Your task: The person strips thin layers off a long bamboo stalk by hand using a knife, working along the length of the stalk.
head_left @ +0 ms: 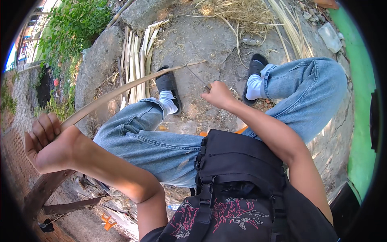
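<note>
My left hand [54, 141] is closed around the thick end of a long, pale split strip [117, 93], which looks like bamboo. The strip slants away to the right and tapers to a thin tip beyond my left foot. In my right hand [219, 95], the fingers are wrapped round the handle of a knife with a thin, dark blade [196, 75]. Its blade points up and left toward the strip, and the far end lies close to the strip's tip. Whether the blade touches the strip, I cannot tell.
Several split strips [137, 60] lie left of my left foot, beside a big rock [98, 66]. Longer strips [292, 30] and a heap of dry shavings [238, 14] lie ahead. A green wall [360, 101] stands at the right; a dark wooden beam [46, 189] sits lower left.
</note>
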Action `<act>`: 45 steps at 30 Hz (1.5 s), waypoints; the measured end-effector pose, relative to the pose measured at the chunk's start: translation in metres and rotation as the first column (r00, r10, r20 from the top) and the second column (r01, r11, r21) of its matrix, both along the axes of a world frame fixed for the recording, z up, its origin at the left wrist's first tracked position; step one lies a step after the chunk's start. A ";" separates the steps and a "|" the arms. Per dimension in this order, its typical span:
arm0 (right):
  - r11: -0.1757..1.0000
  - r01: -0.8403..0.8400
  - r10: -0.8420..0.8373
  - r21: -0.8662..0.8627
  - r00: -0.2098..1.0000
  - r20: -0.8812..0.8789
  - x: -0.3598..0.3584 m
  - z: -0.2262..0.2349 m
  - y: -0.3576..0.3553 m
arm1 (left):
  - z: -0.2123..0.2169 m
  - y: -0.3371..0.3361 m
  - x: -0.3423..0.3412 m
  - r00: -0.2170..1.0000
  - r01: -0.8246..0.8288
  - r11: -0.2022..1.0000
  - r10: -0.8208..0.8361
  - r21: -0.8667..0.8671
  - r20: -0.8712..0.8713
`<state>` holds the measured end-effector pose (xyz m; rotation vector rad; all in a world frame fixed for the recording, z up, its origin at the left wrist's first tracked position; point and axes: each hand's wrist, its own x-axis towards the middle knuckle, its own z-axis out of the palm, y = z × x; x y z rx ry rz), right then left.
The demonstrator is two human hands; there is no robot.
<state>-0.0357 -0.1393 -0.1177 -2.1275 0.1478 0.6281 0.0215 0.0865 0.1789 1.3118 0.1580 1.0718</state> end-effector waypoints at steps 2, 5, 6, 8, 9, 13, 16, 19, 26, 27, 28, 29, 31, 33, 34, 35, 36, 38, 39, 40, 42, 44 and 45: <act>1.000 0.001 -0.001 0.026 1.000 -0.007 0.001 0.023 0.009 | 0.003 -0.005 0.004 0.997 -0.069 0.996 0.070 -0.052 0.021; 0.991 0.004 -0.012 0.134 0.998 0.058 -0.004 0.029 0.005 | 0.009 -0.007 0.004 1.000 -0.007 0.998 0.009 -0.070 0.017; 0.991 0.016 -0.023 0.135 0.998 0.051 -0.009 0.009 -0.001 | 0.009 -0.006 0.001 1.000 0.003 0.998 -0.002 -0.069 0.011; 0.977 -0.113 0.102 -0.180 0.993 -0.066 -0.004 -0.016 -0.014 | 0.001 -0.009 -0.002 0.999 -0.015 1.000 0.016 0.019 -0.038; 0.992 -0.022 0.008 -0.121 0.994 -0.111 -0.002 -0.016 -0.006 | 0.002 -0.004 -0.004 1.000 -0.017 0.999 0.018 0.029 -0.010; 0.986 -0.082 0.048 0.148 0.974 0.222 -0.005 0.021 0.015 | 0.003 -0.009 0.001 0.998 -0.055 0.999 0.055 -0.003 0.006; 0.996 -0.075 0.077 -0.054 0.997 0.027 -0.008 -0.008 -0.007 | 0.008 -0.003 -0.001 1.000 0.016 1.000 -0.015 -0.027 0.017; 0.982 -0.017 -0.002 -0.188 0.994 -0.105 0.001 -0.037 -0.018 | 0.001 0.008 -0.005 0.999 0.043 0.999 -0.043 0.008 0.018; 0.997 -0.055 0.052 0.049 0.997 0.064 -0.019 -0.014 -0.009 | 0.006 -0.003 -0.001 0.995 -0.097 0.995 0.098 -0.033 0.010; 0.994 -0.028 0.025 -0.107 0.999 -0.029 -0.020 -0.048 -0.032 | 0.001 0.002 0.003 1.000 -0.015 1.000 0.015 -0.016 0.011; 0.968 -0.027 -0.003 -0.248 0.993 -0.120 -0.015 -0.066 -0.041 | -0.002 0.007 0.005 0.999 0.051 0.999 -0.051 0.017 0.011; 0.969 -0.007 -0.023 -0.246 0.993 -0.119 -0.008 -0.057 -0.031 | -0.002 0.012 -0.001 1.000 0.007 0.999 -0.007 0.044 -0.002; 0.986 -0.042 0.038 -0.163 0.999 -0.027 -0.008 -0.035 -0.006 | -0.002 0.014 -0.002 1.000 0.009 1.000 -0.009 0.025 0.001; 0.997 -0.080 0.079 0.011 0.993 0.083 -0.013 -0.001 0.005 | 0.001 0.013 -0.002 0.999 0.048 0.999 -0.047 -0.019 0.016; 0.995 -0.094 0.091 0.019 0.991 0.098 -0.010 -0.013 0.002 | 0.001 0.011 0.000 0.999 0.034 0.999 -0.034 -0.008 0.030; 0.996 -0.038 0.040 -0.086 0.999 0.025 -0.017 -0.032 -0.009 | 0.002 0.007 0.002 0.999 0.031 0.999 -0.030 -0.037 0.023; 0.978 0.031 -0.041 -0.208 0.998 -0.045 -0.021 -0.049 -0.025 | -0.005 0.001 0.007 0.999 0.048 0.996 -0.047 -0.082 0.015; 0.964 0.006 -0.031 -0.267 0.995 -0.090 -0.016 -0.049 -0.032 | -0.005 0.004 0.005 1.000 -0.001 0.998 0.002 -0.069 0.016; 0.944 -0.022 -0.028 -0.328 0.989 -0.146 -0.012 -0.046 -0.032 | -0.004 0.005 0.002 0.999 -0.019 0.997 0.022 -0.080 0.034; 0.944 -0.024 -0.022 -0.329 0.990 -0.136 -0.011 -0.044 -0.026 | -0.003 0.007 0.002 0.998 -0.037 0.995 0.042 -0.092 0.052; 0.982 -0.061 0.073 -0.179 0.996 0.060 -0.015 -0.004 0.003 | -0.001 0.012 0.000 0.998 -0.015 0.996 0.020 -0.089 0.059; 0.995 -0.085 0.091 -0.054 0.990 0.106 -0.018 -0.016 -0.004 | 0.004 0.007 0.003 0.999 0.022 0.995 -0.017 -0.102 0.051; 0.985 -0.051 0.049 -0.167 0.999 -0.017 -0.022 -0.026 -0.012 | 0.002 0.008 0.004 0.999 0.028 0.995 -0.023 -0.100 0.048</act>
